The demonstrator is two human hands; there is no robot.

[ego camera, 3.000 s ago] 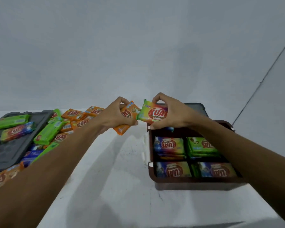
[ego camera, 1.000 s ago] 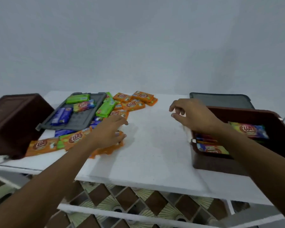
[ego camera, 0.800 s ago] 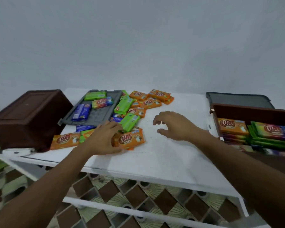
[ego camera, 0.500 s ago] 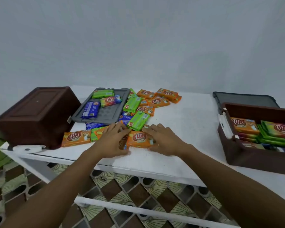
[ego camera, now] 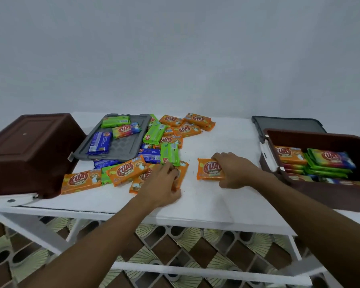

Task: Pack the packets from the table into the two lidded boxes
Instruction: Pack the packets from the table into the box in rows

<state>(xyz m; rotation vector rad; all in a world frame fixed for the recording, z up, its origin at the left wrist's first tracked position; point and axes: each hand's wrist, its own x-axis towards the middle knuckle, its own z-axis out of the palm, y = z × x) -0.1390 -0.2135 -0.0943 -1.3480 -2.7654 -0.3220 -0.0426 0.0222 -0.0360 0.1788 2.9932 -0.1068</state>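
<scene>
Packets lie scattered over the left half of the white table (ego camera: 206, 204), some on a grey lid (ego camera: 121, 146). The right hand (ego camera: 235, 170) has its fingers closed on an orange packet (ego camera: 208, 169) lying flat; the left hand (ego camera: 161, 183) pinches another orange packet (ego camera: 180, 175) at the heap's near edge. Best lift each clear, then stack them flat in the open box (ego camera: 324, 190) at right.

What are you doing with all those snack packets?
A person is packing packets into boxes. The right hand grips an orange packet lying on the white table. The left hand is on another orange packet in the pile. The open brown box on the right is partly filled.
</scene>
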